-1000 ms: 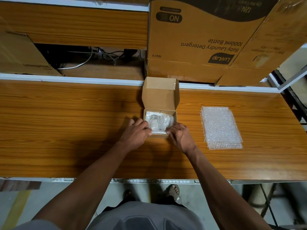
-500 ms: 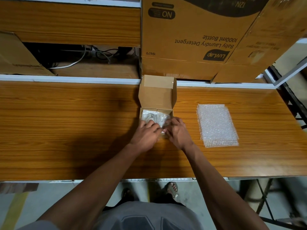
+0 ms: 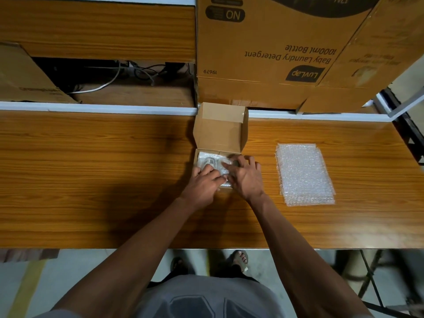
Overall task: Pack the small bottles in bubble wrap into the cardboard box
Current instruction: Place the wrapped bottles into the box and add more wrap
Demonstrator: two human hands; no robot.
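Note:
A small cardboard box [image 3: 220,131] stands open on the wooden table, its lid tilted up at the back. Inside lies a bubble-wrapped bundle of small bottles [image 3: 210,160], only its far part visible. My left hand [image 3: 204,182] rests on the near left of the bundle, fingers pressing down. My right hand [image 3: 246,176] covers the near right part of the box, fingers spread over the wrap. Whether either hand grips the bundle is hidden.
A stack of bubble wrap sheets [image 3: 304,173] lies to the right of the box. A large detergent carton [image 3: 275,49] stands behind it on the table [image 3: 91,168]. Flat cardboard [image 3: 25,76] leans at far left, with cables [image 3: 119,76] in a recess.
Both hands have moved from the box's near corners forward onto the wrapped bundle, covering more of it. The right hand's fingers have spread over the box's right side.

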